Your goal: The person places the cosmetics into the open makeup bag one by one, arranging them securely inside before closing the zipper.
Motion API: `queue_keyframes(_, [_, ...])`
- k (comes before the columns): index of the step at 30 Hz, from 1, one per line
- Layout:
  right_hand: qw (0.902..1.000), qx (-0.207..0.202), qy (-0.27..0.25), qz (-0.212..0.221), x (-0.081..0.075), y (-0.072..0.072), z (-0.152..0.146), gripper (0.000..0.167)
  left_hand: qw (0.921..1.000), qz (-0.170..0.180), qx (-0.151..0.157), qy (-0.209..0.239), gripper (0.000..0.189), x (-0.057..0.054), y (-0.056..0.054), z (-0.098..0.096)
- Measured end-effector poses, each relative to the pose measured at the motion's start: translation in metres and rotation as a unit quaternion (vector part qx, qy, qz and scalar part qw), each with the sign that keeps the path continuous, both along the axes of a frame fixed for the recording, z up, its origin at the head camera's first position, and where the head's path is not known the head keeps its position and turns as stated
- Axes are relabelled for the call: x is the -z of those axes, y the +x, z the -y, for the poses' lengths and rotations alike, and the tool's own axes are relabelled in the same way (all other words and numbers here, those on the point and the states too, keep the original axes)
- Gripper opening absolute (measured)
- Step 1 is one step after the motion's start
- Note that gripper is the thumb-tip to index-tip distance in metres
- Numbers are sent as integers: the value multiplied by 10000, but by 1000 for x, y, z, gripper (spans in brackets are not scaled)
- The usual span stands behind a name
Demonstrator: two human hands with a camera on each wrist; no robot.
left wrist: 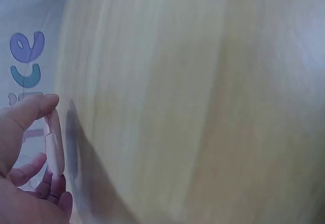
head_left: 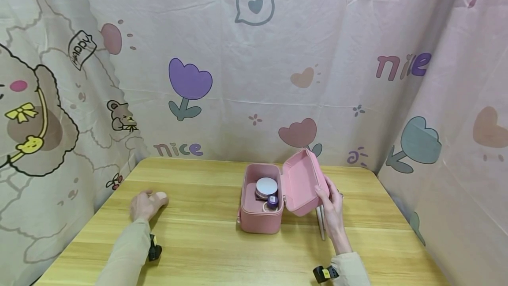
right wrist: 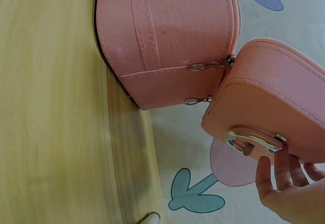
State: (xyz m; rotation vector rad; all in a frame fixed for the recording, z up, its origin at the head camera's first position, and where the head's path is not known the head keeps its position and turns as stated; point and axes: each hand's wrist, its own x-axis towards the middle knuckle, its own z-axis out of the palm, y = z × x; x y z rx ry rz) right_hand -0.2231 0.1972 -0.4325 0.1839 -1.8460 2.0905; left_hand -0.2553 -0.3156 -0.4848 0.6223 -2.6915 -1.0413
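Observation:
A pink zippered cosmetic case point(head_left: 259, 223) stands on the table, its lid point(head_left: 301, 184) swung out to the right. My right hand point(head_left: 332, 206) grips the lid's far edge, thumb on the inner side; in the right wrist view its fingers lie by the metal-trimmed handle point(right wrist: 254, 137). Inside the case sit a round white-topped compact point(head_left: 267, 186), a small dark purple jar point(head_left: 272, 202) and a pale ring-shaped item partly hidden. At the left, low over the table, my left hand point(head_left: 144, 206) pinches a thin, rounded, pale pink powder puff point(left wrist: 55, 148) by its edges.
Slim pale sticks point(head_left: 320, 223) lie on the wooden table point(head_left: 198, 250) beside my right hand, partly covered by the lid and hand. A printed curtain point(head_left: 238, 78) hangs behind the table and along both sides.

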Motion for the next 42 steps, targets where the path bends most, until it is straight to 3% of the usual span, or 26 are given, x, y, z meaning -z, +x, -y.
queue_keyframes(10, [10000,8,-31,-3,-1,1,1,54,9976,-472,507,-47,71,-11,-12,-24])
queue_keyframes(27, [10000,2,13,5,-1,1,1,54,9880,-925,1151,455,61,-42,-29,-80])
queue_keyframes(34, [10000,-2,8,0,-2,1,1,54,9810,-1077,1427,757,58,-55,-33,-106])
queue_keyframes(42, [10000,0,22,35,-1,2,1,54,9706,-1324,1899,663,60,-71,-37,-137])
